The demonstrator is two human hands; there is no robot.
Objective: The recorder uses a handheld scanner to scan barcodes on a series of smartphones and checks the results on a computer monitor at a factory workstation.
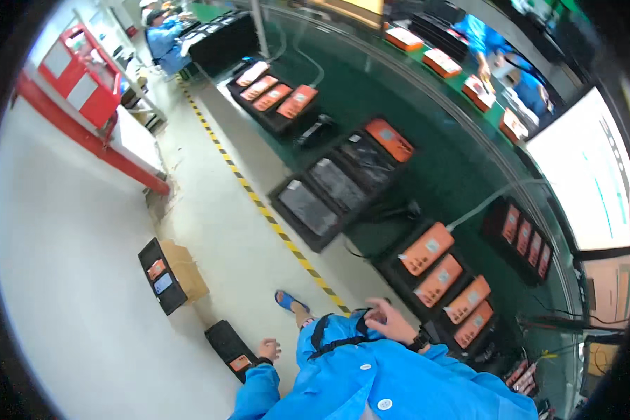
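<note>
The left hand (pixel 269 348) is near one black tray (pixel 222 341), the right hand (pixel 393 325) near four orange boxes (pixel 439 281). Both hands' fingers are half open, with nothing visible in them.

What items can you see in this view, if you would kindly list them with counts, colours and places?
bench: one, dark green, centre to right
bench trays: at least four, black, on the bench
packs: about thirteen, mostly orange, in those trays
wrapped slabs: three, dark, middle tray
screen: one large, mostly white, right
floor tape: one strip, yellow and black, centre
cardboard box: one, brown, left
lower-left trays: two, black, near the wall
red structure: one, red, upper left
co-workers: at least two, blue clothing, upper left and upper right
jacket: one, blue, bottom
slipper: one clear, blue, lower centre
hands: two, bare, left near a lower-left tray, right at the waist
</note>
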